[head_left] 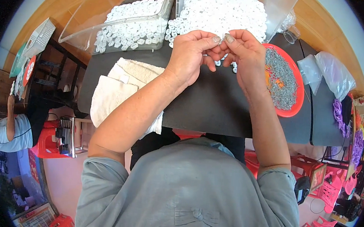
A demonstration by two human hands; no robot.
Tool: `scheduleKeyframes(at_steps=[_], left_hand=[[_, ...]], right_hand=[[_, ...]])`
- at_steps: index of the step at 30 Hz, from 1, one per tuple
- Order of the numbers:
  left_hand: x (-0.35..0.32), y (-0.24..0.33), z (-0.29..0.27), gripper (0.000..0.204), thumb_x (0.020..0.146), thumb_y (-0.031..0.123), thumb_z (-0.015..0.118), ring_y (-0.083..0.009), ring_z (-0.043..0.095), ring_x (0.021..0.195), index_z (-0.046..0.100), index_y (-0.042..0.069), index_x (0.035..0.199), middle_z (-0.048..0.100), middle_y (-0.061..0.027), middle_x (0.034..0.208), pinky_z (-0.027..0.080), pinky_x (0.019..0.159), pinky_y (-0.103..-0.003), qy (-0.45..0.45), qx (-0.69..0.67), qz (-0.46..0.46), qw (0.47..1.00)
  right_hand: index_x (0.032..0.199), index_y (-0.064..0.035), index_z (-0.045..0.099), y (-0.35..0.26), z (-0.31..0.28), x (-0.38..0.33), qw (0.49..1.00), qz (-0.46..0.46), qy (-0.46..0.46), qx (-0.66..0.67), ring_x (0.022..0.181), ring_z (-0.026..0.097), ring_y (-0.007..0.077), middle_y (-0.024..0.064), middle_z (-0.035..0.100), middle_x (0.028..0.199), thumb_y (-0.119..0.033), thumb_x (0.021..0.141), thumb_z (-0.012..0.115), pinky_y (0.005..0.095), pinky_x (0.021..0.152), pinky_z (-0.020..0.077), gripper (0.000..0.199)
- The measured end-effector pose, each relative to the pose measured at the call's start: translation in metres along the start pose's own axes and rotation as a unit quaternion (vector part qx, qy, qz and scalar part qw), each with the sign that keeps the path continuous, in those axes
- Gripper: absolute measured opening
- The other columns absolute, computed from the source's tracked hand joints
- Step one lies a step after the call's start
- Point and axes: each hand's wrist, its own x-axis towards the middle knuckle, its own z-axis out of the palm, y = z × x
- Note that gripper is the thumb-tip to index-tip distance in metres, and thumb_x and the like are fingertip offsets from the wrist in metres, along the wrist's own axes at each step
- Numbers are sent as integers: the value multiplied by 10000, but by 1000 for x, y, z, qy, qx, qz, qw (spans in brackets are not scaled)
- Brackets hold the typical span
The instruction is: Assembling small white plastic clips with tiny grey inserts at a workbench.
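Observation:
Above the far part of the dark table (216, 103), my left hand (188, 53) and my right hand (249, 50) meet, thumbs and fingertips pinched close together. Whatever lies between the fingertips is too small and covered to make out, apart from a whitish glint. Right behind them rises a big heap of small white oval plastic pieces (223, 11), with a few loose ones under my hands. Beside my right wrist lies a red plate (300, 90) full of thin silvery metal pins or screws (285, 72).
At the far left stands a clear plastic bin (158, 29) holding more white pieces. A folded cream towel (115, 94) lies near my left forearm. Clear plastic bags (335, 69) and purple cord (339, 116) are at right. Another person (12, 131) sits at the left.

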Motion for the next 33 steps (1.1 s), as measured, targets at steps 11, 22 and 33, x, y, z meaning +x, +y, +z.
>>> scheduleKeyframes(at_steps=[11,22,33], left_hand=[[2,-4,-2,114,886,67,611,-137,568,549,618,-42,853,619,-94,715,447,412,-249,19,5,11,1000],[3,1,-4,107,851,68,638,-141,560,549,610,-30,884,598,-79,695,427,414,-258,41,26,40,998],[0,6,1,92,831,63,641,-126,557,537,616,-19,861,599,-68,686,419,408,-237,49,66,60,995]], right_hand=[[994,7,581,6,4,-2,1000,2,-12,-7,664,631,127,76,662,819,-128,934,584,222,527,463,148],[967,14,606,-5,-7,4,999,28,-8,-26,622,605,139,75,635,763,-163,934,586,222,521,448,182],[928,0,624,-9,-7,3,998,54,-29,-21,601,598,135,64,628,731,-172,927,600,217,508,431,174]])
